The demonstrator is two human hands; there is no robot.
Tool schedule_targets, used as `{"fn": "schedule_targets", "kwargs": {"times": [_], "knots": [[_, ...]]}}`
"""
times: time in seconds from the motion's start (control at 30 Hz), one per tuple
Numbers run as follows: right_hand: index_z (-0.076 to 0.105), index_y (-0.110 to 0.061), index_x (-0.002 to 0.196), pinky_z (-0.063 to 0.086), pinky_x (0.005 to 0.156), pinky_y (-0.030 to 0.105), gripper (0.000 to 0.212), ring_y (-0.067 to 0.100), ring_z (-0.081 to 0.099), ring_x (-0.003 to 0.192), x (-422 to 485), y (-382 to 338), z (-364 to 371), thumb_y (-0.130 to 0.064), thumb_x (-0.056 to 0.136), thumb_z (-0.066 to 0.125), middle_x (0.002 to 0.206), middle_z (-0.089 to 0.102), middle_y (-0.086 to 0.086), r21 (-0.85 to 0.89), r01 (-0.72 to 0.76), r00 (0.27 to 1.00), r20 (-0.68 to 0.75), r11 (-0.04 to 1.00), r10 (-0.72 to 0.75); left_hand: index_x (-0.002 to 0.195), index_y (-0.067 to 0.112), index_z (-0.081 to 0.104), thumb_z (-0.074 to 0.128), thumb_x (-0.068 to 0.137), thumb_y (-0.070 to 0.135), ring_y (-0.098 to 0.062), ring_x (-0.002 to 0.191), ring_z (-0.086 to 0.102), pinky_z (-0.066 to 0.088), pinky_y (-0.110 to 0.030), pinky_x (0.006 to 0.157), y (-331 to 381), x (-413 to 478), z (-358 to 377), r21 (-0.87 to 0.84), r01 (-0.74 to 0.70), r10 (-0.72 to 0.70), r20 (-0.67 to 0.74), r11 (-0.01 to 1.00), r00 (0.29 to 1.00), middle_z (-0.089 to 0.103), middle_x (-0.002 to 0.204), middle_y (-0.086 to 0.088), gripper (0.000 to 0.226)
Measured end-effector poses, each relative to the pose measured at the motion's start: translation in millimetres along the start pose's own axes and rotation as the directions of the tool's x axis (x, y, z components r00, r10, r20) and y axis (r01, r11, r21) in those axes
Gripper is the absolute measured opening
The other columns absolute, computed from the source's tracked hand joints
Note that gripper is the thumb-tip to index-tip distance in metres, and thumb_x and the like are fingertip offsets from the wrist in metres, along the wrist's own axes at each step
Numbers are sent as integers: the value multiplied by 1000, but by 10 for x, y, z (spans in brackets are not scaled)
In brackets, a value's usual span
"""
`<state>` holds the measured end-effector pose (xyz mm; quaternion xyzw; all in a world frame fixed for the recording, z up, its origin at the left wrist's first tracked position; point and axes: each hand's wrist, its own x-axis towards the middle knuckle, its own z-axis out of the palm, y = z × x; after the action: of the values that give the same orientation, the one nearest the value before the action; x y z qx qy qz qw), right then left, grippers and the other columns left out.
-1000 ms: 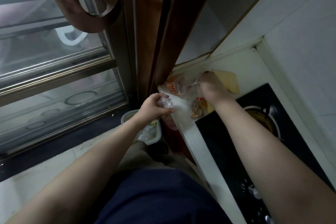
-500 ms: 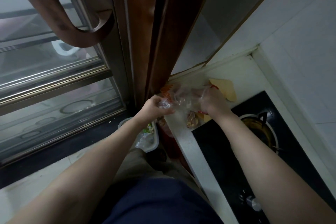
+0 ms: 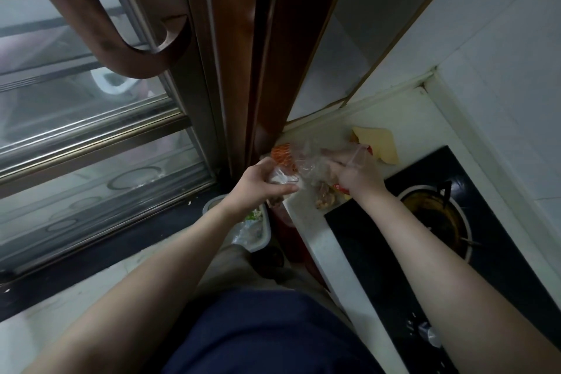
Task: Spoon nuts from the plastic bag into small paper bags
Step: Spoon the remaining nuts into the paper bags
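A clear plastic bag with orange print sits at the near end of the white counter, by the door frame. Brown nuts show through its lower part. My left hand pinches the bag's left edge. My right hand grips its right side, fingers partly under the plastic. A tan paper bag lies flat on the counter just behind my right hand. No spoon is visible.
A black glass hob with a gas burner and a knob fills the counter to the right. A wooden door frame and glass sliding door stand left. On the floor below sits a waste bin with scraps.
The view tilted so the counter sits lower in the frame. Both hands have lifted and pulled at the plastic bag, the left hand closing in on its edge.
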<state>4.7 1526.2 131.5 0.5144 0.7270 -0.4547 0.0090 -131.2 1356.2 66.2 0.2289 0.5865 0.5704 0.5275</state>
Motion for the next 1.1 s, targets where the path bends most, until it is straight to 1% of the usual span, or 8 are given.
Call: {"fn": "schedule_targets", "kwargs": {"times": [0.1, 0.23, 0.33, 0.63, 0.83, 0.93, 1.0, 1.1], "knots": [[64, -12, 119, 44, 55, 15, 33, 12, 58, 72, 15, -57, 108, -31, 93, 60, 116, 66, 16, -87, -95, 995, 33, 992, 98, 100, 19, 70, 89, 69, 28, -7, 73, 68, 51, -17, 65, 60, -40, -14, 1, 2, -2, 5, 1000, 1000, 69, 91, 10, 37], [56, -1, 126, 41, 86, 31, 38, 28, 56, 111, 11, -80, 81, -22, 94, 58, 128, 56, 21, -81, -139, 990, 14, 987, 140, 98, 21, 74, 90, 65, 37, -14, 93, 70, 53, -23, 77, 147, -76, -70, 5, -32, 32, -18, 999, 999, 68, 106, 2, 40], [64, -7, 115, 51, 76, 32, 29, 20, 63, 87, -112, -40, 3, -17, 89, 66, 105, 66, 10, 257, -165, 982, 134, 952, 134, 102, 14, 71, 88, 67, 31, -19, 95, 70, 54, -24, 79, 211, -91, -146, -22, -59, 59, -31, 998, 998, 65, 113, -10, 42], [70, -8, 101, 51, 52, 23, 20, 12, 64, 56, -176, 112, -192, -20, 86, 70, 64, 68, 0, 473, -320, 936, 293, 821, 195, 106, 0, 67, 83, 69, 24, -28, 99, 67, 57, -38, 87, 252, -79, -320, 0, -91, 91, -47, 996, 995, 59, 119, -17, 47], [66, -4, 106, 53, 60, 30, 18, 23, 65, 68, -246, 53, -318, -12, 90, 65, 85, 68, 12, 518, -279, 960, 141, 808, 240, 100, 5, 71, 87, 65, 32, -20, 91, 70, 56, -29, 78, 156, -4, -285, -8, -70, 69, -86, 998, 994, 65, 105, -1, 47], [68, 0, 97, 46, 49, 25, 12, 17, 58, 51, -341, -28, -474, -4, 87, 63, 72, 62, 12, 526, -198, 976, 27, 827, 217, 96, 12, 71, 90, 62, 37, -18, 83, 71, 55, -25, 70, 114, 36, -264, -5, -43, 43, -93, 999, 995, 69, 95, 4, 46], [65, 1, 85, 28, 34, 14, 7, 8, 40, 33, -402, -58, -604, 1, 86, 59, 57, 52, 9, 559, -142, 983, -17, 817, 182, 93, 13, 72, 89, 64, 35, -13, 77, 70, 54, -21, 65, 89, 77, -233, 13, -38, 39, -100, 999, 994, 70, 88, 9, 41], [65, -1, 79, 16, 33, 14, 11, 6, 27, 32, -412, -138, -782, 1, 87, 58, 44, 48, 2, 597, -83, 978, -106, 798, 181, 96, 11, 71, 89, 62, 40, -11, 77, 69, 53, -22, 69, 76, 128, -145, 50, -19, 24, -113, 999, 993, 71, 87, 4, 47]]}}
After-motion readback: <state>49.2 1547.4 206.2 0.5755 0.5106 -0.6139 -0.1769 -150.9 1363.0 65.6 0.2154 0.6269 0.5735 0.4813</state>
